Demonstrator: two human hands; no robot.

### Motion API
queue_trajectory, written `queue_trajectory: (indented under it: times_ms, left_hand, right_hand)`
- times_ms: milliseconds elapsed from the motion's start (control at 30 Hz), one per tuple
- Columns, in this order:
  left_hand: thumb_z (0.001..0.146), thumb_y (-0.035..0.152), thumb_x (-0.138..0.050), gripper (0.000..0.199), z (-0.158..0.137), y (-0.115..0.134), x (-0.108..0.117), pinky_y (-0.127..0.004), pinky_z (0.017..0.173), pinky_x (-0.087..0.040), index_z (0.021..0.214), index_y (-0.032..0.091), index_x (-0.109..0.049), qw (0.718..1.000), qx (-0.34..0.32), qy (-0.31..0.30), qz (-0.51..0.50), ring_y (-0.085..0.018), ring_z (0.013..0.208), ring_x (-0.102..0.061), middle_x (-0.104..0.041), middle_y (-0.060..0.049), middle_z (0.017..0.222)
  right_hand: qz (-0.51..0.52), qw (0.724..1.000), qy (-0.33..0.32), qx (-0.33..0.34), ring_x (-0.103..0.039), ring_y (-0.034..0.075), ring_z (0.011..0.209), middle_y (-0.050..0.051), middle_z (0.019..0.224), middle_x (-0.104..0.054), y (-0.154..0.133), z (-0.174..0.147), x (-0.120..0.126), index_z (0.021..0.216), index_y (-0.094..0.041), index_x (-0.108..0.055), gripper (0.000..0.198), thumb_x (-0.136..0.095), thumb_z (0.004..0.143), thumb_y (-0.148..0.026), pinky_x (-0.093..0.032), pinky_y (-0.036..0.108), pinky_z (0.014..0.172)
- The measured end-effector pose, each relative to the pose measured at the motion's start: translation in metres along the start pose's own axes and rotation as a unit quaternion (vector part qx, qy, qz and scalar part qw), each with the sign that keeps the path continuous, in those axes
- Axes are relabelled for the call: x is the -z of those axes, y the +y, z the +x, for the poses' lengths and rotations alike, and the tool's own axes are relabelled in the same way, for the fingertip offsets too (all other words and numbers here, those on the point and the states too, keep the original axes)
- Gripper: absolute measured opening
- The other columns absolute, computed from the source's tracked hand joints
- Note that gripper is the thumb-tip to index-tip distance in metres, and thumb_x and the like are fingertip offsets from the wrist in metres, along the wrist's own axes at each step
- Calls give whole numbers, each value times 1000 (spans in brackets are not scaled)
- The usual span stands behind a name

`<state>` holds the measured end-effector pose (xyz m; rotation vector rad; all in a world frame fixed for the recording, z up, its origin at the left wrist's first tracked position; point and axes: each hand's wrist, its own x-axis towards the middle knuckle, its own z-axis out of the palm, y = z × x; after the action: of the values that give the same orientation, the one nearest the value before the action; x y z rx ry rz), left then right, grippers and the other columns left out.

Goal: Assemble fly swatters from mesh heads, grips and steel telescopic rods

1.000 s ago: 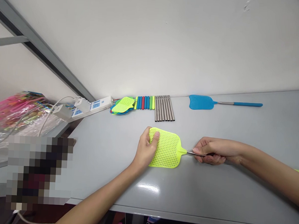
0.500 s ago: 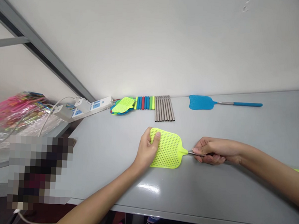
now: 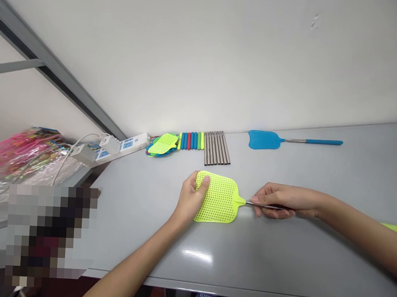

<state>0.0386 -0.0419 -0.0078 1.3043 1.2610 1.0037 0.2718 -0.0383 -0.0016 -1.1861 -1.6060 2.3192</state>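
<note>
My left hand (image 3: 192,197) pinches the far-left edge of a yellow-green perforated fly swatter head (image 3: 217,197), thumb on top. From its neck a thin metal rod (image 3: 265,206) runs right into my right hand (image 3: 277,200), whose thumb and fingers close round it. A yellow-green grip (image 3: 394,228) shows beyond my right forearm at the frame's edge; the forearm hides how it joins the rod. Behind my hands lies a blue fly swatter (image 3: 264,140) with a metal shaft and blue grip.
Along the wall are a pile of coloured swatter heads (image 3: 163,144), a row of coloured grips (image 3: 191,141) and several metal tubes (image 3: 216,148). A white power strip (image 3: 128,145) with plugs and plastic-wrapped goods (image 3: 25,157) are at left. The grey table (image 3: 279,263) has a front edge.
The view has shifted slightly. My right hand's fingers lie a little straighter along the rod, more of which shows. My left hand keeps its hold on the swatter head.
</note>
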Motion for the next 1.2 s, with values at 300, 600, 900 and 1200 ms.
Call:
queue_trajectory:
  times_ms: [300,600,900,1200]
  left_hand:
    - [73,42,-53,25,6,0,5,-23,54,-41,76,17,-51,999,9,17,-49,-14,61,-56,-60,-1,68]
    - [74,41,-51,25,9,0,8,-23,56,-43,76,17,-50,998,6,39,-54,-15,65,-58,-61,-2,72]
    - [75,43,-50,27,10,-8,6,-26,59,-44,76,16,-49,998,1,62,-3,-17,69,-58,-59,-3,71]
    - [76,43,-48,26,8,-12,5,-24,60,-42,71,17,-47,995,-19,85,41,-16,70,-55,-56,-2,71]
  right_hand:
    - [-127,991,20,22,-34,3,39,-2,59,-48,-4,-8,20,76,-13,-54,34,-51,75,-48,-24,17,35]
    - [-202,977,60,16,-39,5,46,-1,63,-48,-10,-21,37,73,-15,-54,29,-52,76,-44,-30,18,43]
    - [-209,973,94,31,-33,5,41,-1,56,-44,-3,-13,32,71,-13,-57,31,-49,76,-42,-23,19,39]
    - [-131,988,82,20,-20,3,36,-7,42,-32,-2,-9,21,62,-12,-55,28,-46,79,-33,-15,20,38]
